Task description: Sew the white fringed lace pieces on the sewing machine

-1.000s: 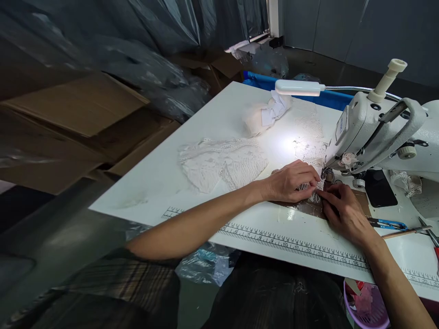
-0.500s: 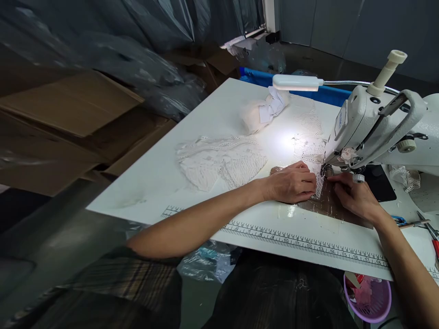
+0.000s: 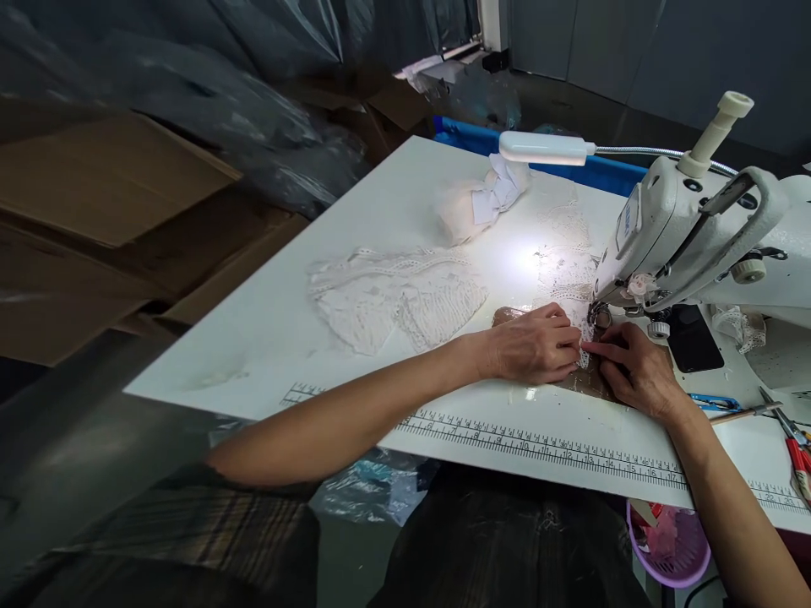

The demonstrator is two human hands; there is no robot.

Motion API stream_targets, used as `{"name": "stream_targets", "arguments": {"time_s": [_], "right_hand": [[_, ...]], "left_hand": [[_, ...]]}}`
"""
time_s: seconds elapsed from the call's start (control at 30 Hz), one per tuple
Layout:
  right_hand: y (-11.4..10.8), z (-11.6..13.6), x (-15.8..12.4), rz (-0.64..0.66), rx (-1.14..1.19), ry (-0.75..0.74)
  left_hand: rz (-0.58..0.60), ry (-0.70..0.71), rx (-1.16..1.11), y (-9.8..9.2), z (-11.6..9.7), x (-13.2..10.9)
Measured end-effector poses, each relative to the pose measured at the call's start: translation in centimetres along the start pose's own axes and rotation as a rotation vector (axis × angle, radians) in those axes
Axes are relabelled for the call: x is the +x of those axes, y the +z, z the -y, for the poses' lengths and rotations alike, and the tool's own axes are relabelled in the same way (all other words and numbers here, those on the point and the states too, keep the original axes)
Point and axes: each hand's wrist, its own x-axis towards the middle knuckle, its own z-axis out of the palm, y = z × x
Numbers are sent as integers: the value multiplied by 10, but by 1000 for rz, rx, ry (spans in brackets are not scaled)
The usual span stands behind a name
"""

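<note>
White lace [image 3: 563, 274] runs over the table to the presser foot of the white sewing machine [image 3: 672, 228]. My left hand [image 3: 538, 344], fingers curled, is closed on the lace's near end, left of the foot. From the other side my right hand [image 3: 639, 367] reaches in, index finger and thumb closing on the same lace edge beside my left fingertips. The exact pinch is partly hidden. Under both hands lies a brown plate [image 3: 586, 382] with a shiny surface.
More white lace pieces [image 3: 399, 295] lie left of my hands, with a pale bundle [image 3: 472, 207] behind them. A lamp [image 3: 546, 148] lights the table. A black phone [image 3: 695, 338], blue snips [image 3: 713, 402] and red-handled tool [image 3: 799, 469] are at right. A purple basket [image 3: 681, 574] stands below.
My right hand has moved left from beside the needle area to my left fingertips. My left hand stays on the lace. The whole view has shifted slightly.
</note>
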Motion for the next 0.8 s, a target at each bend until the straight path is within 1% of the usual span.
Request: {"name": "stream_targets", "arguments": {"time_s": [0.13, 0.3, 0.4, 0.6, 0.8], "right_hand": [[0, 4, 0, 4, -54, -1], [0, 7, 2, 69, -140, 86], [3, 8, 4, 82, -177, 105], [5, 7, 6, 101, -196, 154], [3, 7, 2, 69, -112, 109]], "left_hand": [[-14, -20, 2, 2, -2, -3], [9, -47, 44, 3, -3, -3], [7, -53, 51, 4, -2, -4], [13, -72, 31, 4, 0, -4], [41, -89, 41, 5, 3, -3]]}}
